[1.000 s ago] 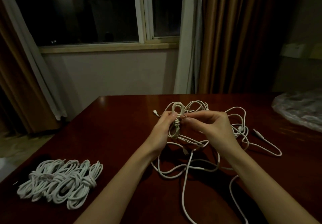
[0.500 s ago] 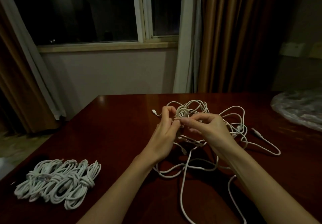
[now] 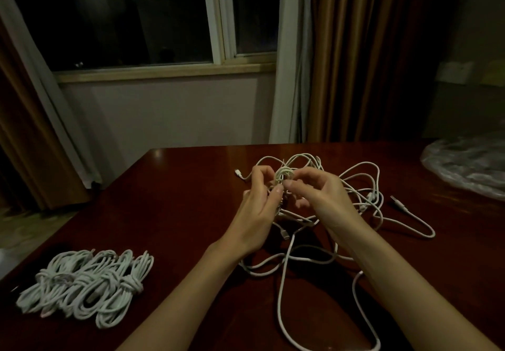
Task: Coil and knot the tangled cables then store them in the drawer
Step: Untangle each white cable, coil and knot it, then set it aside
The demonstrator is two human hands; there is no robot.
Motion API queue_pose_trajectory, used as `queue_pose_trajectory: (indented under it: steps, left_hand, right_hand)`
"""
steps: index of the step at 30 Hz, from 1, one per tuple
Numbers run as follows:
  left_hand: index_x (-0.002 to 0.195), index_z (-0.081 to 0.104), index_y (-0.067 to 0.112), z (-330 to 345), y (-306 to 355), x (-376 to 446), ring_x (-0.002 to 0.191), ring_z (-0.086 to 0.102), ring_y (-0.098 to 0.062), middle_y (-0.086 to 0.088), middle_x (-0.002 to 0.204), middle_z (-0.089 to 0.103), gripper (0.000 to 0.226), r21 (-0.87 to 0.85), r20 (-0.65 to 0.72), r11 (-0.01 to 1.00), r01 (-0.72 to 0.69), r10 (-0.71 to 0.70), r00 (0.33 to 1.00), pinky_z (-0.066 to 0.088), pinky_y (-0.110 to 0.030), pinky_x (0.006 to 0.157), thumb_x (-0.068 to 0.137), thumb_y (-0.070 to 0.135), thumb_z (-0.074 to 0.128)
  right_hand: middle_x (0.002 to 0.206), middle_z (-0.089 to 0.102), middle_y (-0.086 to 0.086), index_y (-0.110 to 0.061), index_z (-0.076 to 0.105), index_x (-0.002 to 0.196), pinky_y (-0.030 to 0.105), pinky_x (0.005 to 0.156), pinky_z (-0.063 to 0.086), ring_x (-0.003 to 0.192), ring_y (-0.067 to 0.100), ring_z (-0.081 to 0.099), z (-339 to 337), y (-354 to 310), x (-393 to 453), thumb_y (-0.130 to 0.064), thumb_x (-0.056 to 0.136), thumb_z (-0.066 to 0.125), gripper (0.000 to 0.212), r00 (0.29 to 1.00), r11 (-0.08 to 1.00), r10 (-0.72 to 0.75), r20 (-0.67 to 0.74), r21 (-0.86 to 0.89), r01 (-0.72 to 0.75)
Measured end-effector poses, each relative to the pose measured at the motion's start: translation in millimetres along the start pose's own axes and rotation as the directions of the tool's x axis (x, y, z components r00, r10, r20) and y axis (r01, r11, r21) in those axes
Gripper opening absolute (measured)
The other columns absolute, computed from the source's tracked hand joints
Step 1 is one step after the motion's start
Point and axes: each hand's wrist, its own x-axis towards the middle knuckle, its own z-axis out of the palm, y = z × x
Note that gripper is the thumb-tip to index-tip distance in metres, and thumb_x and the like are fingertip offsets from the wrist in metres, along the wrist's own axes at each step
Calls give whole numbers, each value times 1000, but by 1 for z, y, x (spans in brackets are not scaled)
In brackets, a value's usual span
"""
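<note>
Both hands are raised together above the middle of the dark red table point(image 3: 169, 203), toward its far edge, working on one small coil point(image 3: 284, 177) of white cable. The left hand point(image 3: 258, 214) has its fingers point(image 3: 262, 173) curled around the left side of the coil, with the thumb tip pressed against the strands at the front. The right hand point(image 3: 325, 199) meets it from the other side, its thumb and forefinger pinching the cable just under the coil, the other fingers loosely bent behind; the two thumbs nearly touch. How far the knot around the coil is tied cannot be told, since the fingers cover it. Below and around the hands lies the tangled cable point(image 3: 363, 186), a loose heap of white loops spreading toward the right side of the table and the far edge, with one long strand point(image 3: 281, 296) running toward the near edge between the forearms. A white plug point(image 3: 239, 173) sticks out to the left of the heap, and a dark plug point(image 3: 396, 201) lies to its right on the bare wood. Near the left near corner of the table sits a row of bundles point(image 3: 84, 288), white cables already coiled and knotted, lying side by side and touching. A crumpled clear plastic bag point(image 3: 470, 165) rests at the right edge of the table. Behind the table are a dark window point(image 3: 136, 14) and brown curtains point(image 3: 369, 55).
</note>
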Motion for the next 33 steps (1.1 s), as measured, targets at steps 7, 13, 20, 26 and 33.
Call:
queue_pose_trajectory:
  steps: [7,13,20,26,33]
  left_hand:
    - [104,32,41,6,0,-3,76,58,0,26,78,64,10,182,131,982,-56,32,991,39,-33,86,104,32,36]
    - [118,57,19,3,2,8,92,66,-7,0,105,67,23,-285,67,932,226,-216,974,52,-19,75,102,24,41]
    - [94,74,12,-9,-5,13,75,67,-13,-5,83,72,24,-546,136,767,336,-315,939,53,-22,69,79,26,63]
    - [96,69,8,-1,0,14,57,61,-5,1,70,68,20,-695,135,616,369,-393,910,48,-15,54,83,22,61]
    - [109,59,1,-16,-5,13,57,62,-6,-4,73,68,31,-736,183,540,407,-419,889,49,-16,51,90,25,58]
  right_hand:
    - [71,57,-2,-10,54,80,12,48,42,51,-3,53,5,2,-3,-1,88,61,13,983,984,-145,-112,-125,131]
    - [64,58,-6,-13,55,76,16,50,43,51,5,52,-11,-6,0,6,84,63,22,993,991,-114,-21,-77,112]
    - [72,62,4,-11,61,76,15,54,45,59,10,54,-9,-6,0,-1,83,68,14,998,994,-53,39,-94,57]
    - [78,68,2,-12,66,79,17,61,50,73,11,64,-8,-2,5,-7,81,71,8,1000,998,15,13,64,-16]
    - [74,68,-2,-10,65,80,13,61,49,67,2,64,-8,-3,3,-10,80,73,8,998,1000,-13,-64,23,14]
